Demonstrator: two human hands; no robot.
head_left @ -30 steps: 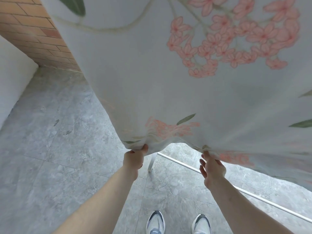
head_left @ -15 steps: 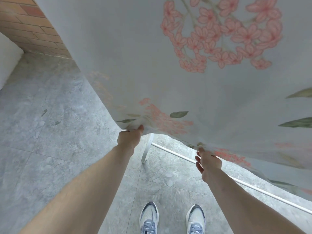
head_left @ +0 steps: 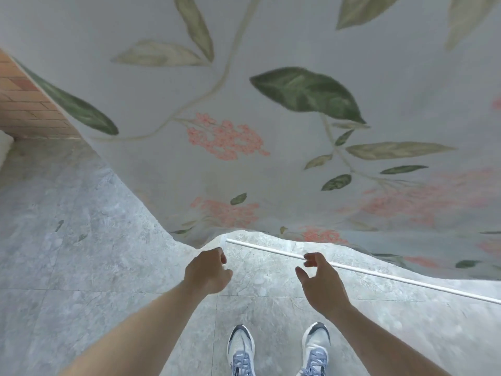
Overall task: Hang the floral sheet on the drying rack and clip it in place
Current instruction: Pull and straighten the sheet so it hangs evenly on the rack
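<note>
The floral sheet [head_left: 271, 118] hangs overhead, its lower edge above a white rack bar [head_left: 379, 275] on the grey tile floor [head_left: 67, 253]. Left hand [head_left: 207, 272] curled beneath the hem; right hand [head_left: 322, 283] fingers spread, empty. Sneakers [head_left: 241, 348] below.

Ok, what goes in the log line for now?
sheet hanging | left hand off hem, loosely curled | right hand open, off hem | clips: none seen
</note>
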